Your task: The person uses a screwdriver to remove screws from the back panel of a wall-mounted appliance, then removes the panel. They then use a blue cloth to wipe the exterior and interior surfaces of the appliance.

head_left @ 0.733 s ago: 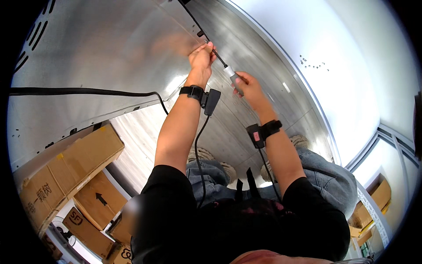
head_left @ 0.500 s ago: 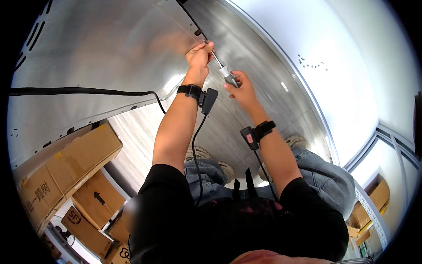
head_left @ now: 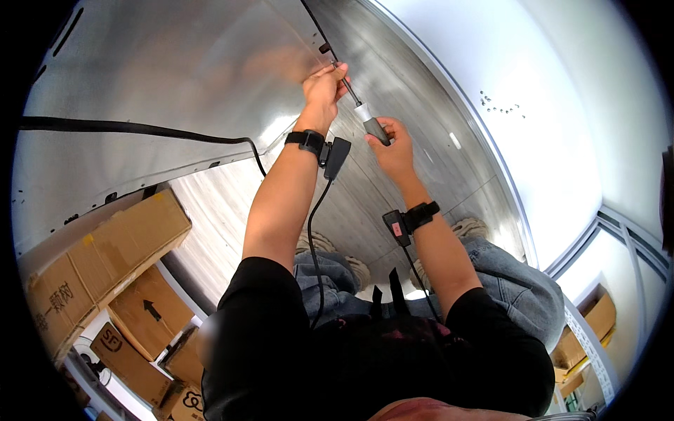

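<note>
Head view: nearest is a black T-shirt (head_left: 379, 358) with blue jeans (head_left: 523, 284) past its hem; each forearm wears a strapped black wrist unit, the left unit (head_left: 335, 157) and the right unit (head_left: 397, 228) both trailing a thin cord; further out, the right hand (head_left: 393, 146) is clamped on the grey handle of a screwdriver (head_left: 374, 128), which slants up and left, its shaft meeting the right edge of a large silver metal panel (head_left: 182, 77); beyond it, the left hand (head_left: 323, 85) has its fingers closed around the shaft near the tip, at that same edge, well above the panel's near right corner; whether they also pinch something small there I cannot tell; a thick black cable (head_left: 140, 128) crosses the panel and drops past that corner; a long cardboard box (head_left: 116, 245) lies beside the panel's near edge; to the right, small dark pieces (head_left: 500, 109) are scattered on a white panel (head_left: 540, 168), near its left edge; wood-look floor (head_left: 435, 151) shows between the two panels.
</note>
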The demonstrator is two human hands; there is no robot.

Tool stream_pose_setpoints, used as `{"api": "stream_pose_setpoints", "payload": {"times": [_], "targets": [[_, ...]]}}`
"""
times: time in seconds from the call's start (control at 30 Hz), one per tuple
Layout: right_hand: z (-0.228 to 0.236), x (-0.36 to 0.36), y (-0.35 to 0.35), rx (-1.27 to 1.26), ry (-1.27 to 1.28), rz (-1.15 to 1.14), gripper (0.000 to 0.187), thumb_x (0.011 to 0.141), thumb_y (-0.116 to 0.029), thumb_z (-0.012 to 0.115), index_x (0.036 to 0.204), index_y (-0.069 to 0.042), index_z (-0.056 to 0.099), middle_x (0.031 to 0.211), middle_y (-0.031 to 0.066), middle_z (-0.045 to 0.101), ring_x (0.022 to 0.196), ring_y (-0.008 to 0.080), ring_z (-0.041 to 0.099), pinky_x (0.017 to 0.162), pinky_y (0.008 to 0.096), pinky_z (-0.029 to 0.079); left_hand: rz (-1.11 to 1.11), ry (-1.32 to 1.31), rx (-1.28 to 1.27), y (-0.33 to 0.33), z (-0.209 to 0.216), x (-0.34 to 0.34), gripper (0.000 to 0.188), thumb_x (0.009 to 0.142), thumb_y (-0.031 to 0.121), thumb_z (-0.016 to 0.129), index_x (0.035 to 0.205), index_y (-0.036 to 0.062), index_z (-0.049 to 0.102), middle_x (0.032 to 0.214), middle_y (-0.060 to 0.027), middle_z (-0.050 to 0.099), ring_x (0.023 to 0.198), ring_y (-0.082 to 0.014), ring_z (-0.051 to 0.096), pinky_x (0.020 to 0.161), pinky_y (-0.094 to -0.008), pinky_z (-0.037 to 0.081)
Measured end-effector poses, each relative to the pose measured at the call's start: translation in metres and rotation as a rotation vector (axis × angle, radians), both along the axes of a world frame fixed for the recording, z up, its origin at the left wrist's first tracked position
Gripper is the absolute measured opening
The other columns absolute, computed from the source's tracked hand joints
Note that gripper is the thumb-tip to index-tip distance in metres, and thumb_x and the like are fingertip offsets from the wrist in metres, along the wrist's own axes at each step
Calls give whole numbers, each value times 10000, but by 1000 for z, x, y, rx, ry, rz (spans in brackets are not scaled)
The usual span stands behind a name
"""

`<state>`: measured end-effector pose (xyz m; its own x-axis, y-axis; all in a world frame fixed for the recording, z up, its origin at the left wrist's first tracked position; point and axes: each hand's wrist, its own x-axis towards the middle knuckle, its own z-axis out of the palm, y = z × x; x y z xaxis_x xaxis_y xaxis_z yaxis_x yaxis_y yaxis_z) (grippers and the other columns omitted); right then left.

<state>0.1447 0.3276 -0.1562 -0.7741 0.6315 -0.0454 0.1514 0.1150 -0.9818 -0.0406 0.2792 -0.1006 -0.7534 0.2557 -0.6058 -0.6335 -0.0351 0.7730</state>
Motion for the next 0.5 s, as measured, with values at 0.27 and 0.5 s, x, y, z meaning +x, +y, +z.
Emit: {"api": "stream_pose_setpoints", "payload": {"times": [0.27,0.5], "targets": [[56,-6,36,-1156,-113,198,346,899,-244,616,1178,-52,547,817,48,593,665,126,544,539,255,446,0,-3,43,-4,-13,-7,153,865,36,635,1016,20,612,864,-40,668,707,-145,633,602,-261,519],[16,-9,15,-37,-79,27,462,780,-67,722,1203,-58,536,845,60,602,674,165,587,565,278,444,-2,-36,38,-1,2,-3,180,840,44,679,1007,20,614,858,-48,673,694,-142,641,572,-255,524]]}}
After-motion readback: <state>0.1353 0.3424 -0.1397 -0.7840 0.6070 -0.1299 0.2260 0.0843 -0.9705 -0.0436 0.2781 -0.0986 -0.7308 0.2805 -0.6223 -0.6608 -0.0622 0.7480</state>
